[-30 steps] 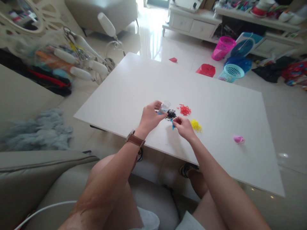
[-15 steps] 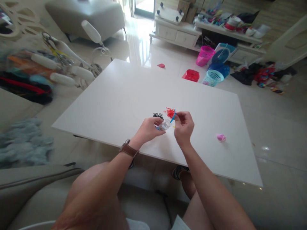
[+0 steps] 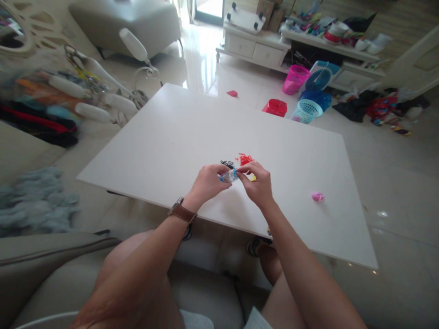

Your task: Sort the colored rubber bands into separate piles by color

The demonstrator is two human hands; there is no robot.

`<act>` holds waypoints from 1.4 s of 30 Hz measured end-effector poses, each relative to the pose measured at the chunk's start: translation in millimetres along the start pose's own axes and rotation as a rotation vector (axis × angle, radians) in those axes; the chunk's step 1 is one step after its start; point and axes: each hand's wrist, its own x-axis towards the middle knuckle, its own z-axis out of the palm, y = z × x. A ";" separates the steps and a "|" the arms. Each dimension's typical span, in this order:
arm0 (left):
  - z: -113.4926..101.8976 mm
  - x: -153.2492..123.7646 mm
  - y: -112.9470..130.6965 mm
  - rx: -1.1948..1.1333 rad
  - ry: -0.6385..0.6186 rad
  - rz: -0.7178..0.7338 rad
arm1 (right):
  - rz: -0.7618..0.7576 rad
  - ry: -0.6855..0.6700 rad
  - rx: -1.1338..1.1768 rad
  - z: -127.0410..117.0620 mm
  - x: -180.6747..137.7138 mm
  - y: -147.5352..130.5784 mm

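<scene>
My left hand [image 3: 206,182], with a brown watch on its wrist, is closed around a small clear container [image 3: 227,176] holding blue bits. My right hand [image 3: 258,183] is pinched at the container's mouth, fingertips touching it; what it holds there is too small to make out. Just beyond the hands lie small piles of tiny pieces on the white table [image 3: 178,137]: a black pile [image 3: 226,163], a red pile [image 3: 245,159], and a yellow pile [image 3: 253,178] mostly hidden behind my right hand.
A small pink object [image 3: 318,197] lies on the table to the right. On the floor beyond are a red lid [image 3: 275,107], pink basket [image 3: 295,78] and teal basket [image 3: 306,111]. A white rack with clutter stands at left. My knees are under the table's near edge.
My right hand, which held a blue piece up beside the container half a second ago, has come down to the container's mouth. The blue piece is no longer visible. The left hand barely moved.
</scene>
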 end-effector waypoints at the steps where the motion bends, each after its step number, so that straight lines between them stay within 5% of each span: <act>1: -0.4 -0.4 -1.1 0.033 0.003 0.008 | 0.003 -0.023 0.008 -1.4 0.9 1.7; 13: 1.3 -0.7 -0.8 0.022 -0.022 0.031 | -0.173 -0.254 -0.134 -13.8 4.6 5.6; 23: 0.3 0.7 10.5 -0.217 0.051 0.070 | -0.213 0.168 -0.069 -23.0 0.9 -9.8; 29: -2.3 -0.5 17.9 -0.272 0.138 0.042 | 0.003 0.250 -0.230 -29.8 4.9 11.7; 33: -4.4 1.5 16.2 -0.315 0.176 -0.079 | 0.265 0.166 -0.389 -45.6 4.7 48.1; 38: -5.6 3.4 12.5 -0.300 0.178 -0.117 | 0.578 -0.189 -0.566 -61.8 -7.8 89.6; 42: -5.9 3.5 13.2 -0.222 0.178 -0.104 | 0.533 -0.315 -0.605 -55.3 -15.6 98.8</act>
